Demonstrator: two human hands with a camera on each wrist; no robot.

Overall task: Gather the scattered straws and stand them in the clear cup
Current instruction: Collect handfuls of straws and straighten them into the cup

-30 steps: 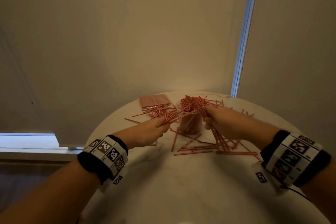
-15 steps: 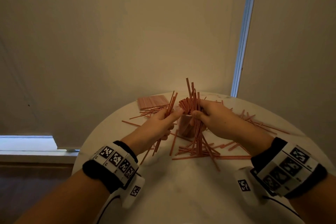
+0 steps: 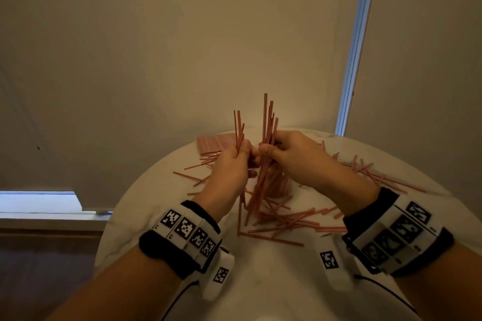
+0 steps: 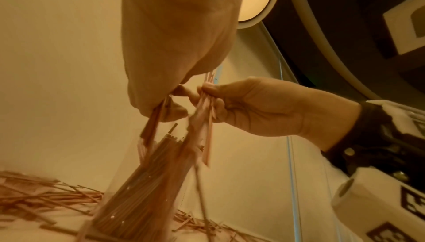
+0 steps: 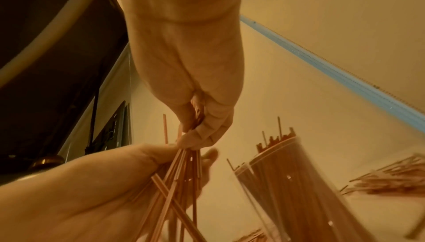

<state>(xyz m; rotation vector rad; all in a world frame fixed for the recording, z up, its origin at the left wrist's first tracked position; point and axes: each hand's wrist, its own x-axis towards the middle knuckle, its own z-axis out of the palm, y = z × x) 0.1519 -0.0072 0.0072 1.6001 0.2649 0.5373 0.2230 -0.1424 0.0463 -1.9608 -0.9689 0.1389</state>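
Thin red-striped straws lie scattered (image 3: 287,219) on a round white marble table (image 3: 273,281). My left hand (image 3: 241,154) grips a small upright bunch of straws (image 3: 238,125). My right hand (image 3: 271,148) grips a larger, taller bunch (image 3: 268,117), whose lower ends hang down in front of the clear cup (image 3: 279,185). The two hands nearly touch just above the cup. In the left wrist view the cup (image 4: 147,182) stands packed with straws under both hands. In the right wrist view the cup (image 5: 287,182) is to the right of my right hand's bunch (image 5: 179,182).
A flat pack of straws (image 3: 214,142) lies at the table's far left edge. More loose straws (image 3: 370,172) spread across the right side. A wall with a roller blind (image 3: 182,47) stands right behind the table.
Both hands have raised their bunches from lying low and slanted to upright, and have come together over the cup. Some straws slid down from the right bunch.
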